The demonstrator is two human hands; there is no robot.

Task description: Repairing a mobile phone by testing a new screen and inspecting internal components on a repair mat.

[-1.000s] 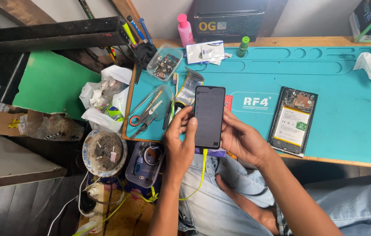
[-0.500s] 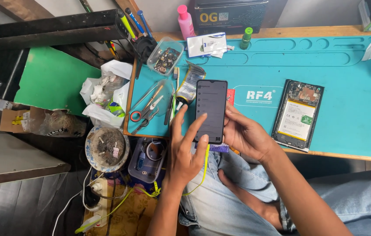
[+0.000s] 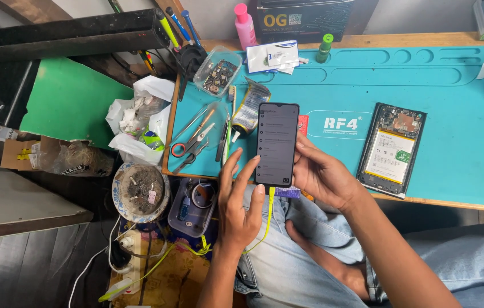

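A dark phone (image 3: 276, 144) is held upright over the teal mat's (image 3: 453, 108) near edge, gripped by the right hand (image 3: 324, 177). The left hand (image 3: 239, 208) is open, fingers touching its lower-left edge.

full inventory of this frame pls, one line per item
smartphone: 1, black, screen lit, held over mat's front edge
yellow cable: 1, hangs from the smartphone's bottom
opened phone: 1, back off, battery showing, on mat at right
work mat: 1, teal, covers bench
scissors: 1, red handles, mat's left
plastic tray: 1, clear, small parts, mat's top left
pink bottle: 1, behind mat
green bottle: 1, small, behind mat
ashtray: 1, round, below bench, left
left hand: fingers touch the smartphone's left edge
right hand: grips the smartphone's right side
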